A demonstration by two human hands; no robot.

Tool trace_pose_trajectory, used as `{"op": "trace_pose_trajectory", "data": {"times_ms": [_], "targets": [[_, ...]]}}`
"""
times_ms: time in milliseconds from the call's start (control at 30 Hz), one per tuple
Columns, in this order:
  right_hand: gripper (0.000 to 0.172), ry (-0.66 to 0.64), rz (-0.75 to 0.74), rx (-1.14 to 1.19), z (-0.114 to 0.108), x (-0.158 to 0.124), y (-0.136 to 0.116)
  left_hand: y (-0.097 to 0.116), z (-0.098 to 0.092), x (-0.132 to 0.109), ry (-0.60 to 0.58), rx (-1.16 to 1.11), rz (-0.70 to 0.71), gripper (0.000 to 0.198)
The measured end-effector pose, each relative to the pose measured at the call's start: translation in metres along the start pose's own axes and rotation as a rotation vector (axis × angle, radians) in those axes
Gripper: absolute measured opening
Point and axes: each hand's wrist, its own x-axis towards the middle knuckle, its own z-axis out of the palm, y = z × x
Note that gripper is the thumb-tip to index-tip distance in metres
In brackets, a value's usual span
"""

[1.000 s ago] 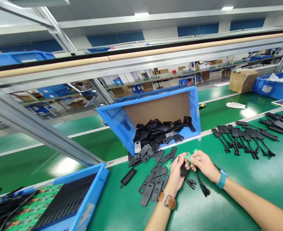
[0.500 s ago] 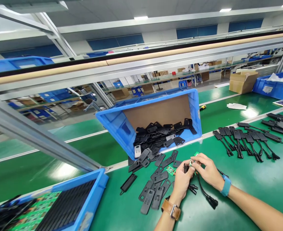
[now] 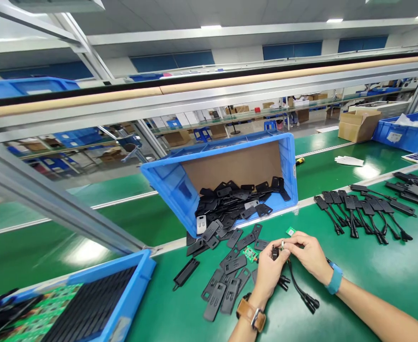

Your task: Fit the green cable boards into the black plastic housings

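Note:
My left hand (image 3: 270, 268), with a brown strap at the wrist, is closed around a small black part (image 3: 274, 253), probably the end of a black cable. My right hand (image 3: 310, 256), with a teal band, pinches beside it; a tiny whitish piece (image 3: 283, 244) shows between the fingertips of both hands. Just beyond the right fingers a small green circuit board (image 3: 290, 231) shows; whether it is held is unclear. Below the hands hang black cables with plug ends (image 3: 310, 302). Left of my left hand lies another green circuit board (image 3: 250, 254) among loose black flat covers (image 3: 234, 264).
A tilted blue bin (image 3: 296, 166) holds black covers, some spilling onto the green bench. A black housing (image 3: 186, 274) lies left. Front left, a blue tray (image 3: 143, 275) carries boards and black housings. Cabled black units (image 3: 349, 202) lie right. A metal post (image 3: 52, 190) rises left.
The view has shifted slightly. Both hands stay together at the same spot, with only small finger movement; the green board beyond the right fingers shows more fully now.

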Motion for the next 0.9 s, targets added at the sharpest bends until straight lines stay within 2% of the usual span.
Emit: {"op": "trace_pose_trajectory", "data": {"times_ms": [167, 333, 433, 600, 900], "targets": [[0.020, -0.020, -0.001, 0.014, -0.003, 0.003, 0.002, -0.002, 0.000, 0.001, -0.008, -0.013, 0.007, 0.033], [0.027, -0.026, -0.029, -0.031, -0.004, 0.005, 0.002, -0.003, 0.001, 0.002, -0.031, -0.028, 0.006, 0.031], [0.031, 0.017, -0.090, -0.093, 0.000, 0.003, 0.002, -0.004, 0.001, 0.002, -0.008, -0.060, 0.017, 0.030], [0.031, 0.009, -0.145, -0.093, 0.005, 0.001, 0.004, -0.007, -0.002, 0.005, 0.030, -0.095, 0.028, 0.035], [0.024, -0.007, -0.147, -0.056, 0.000, 0.004, 0.006, -0.013, -0.001, 0.007, -0.070, -0.112, 0.079, 0.035]]}}
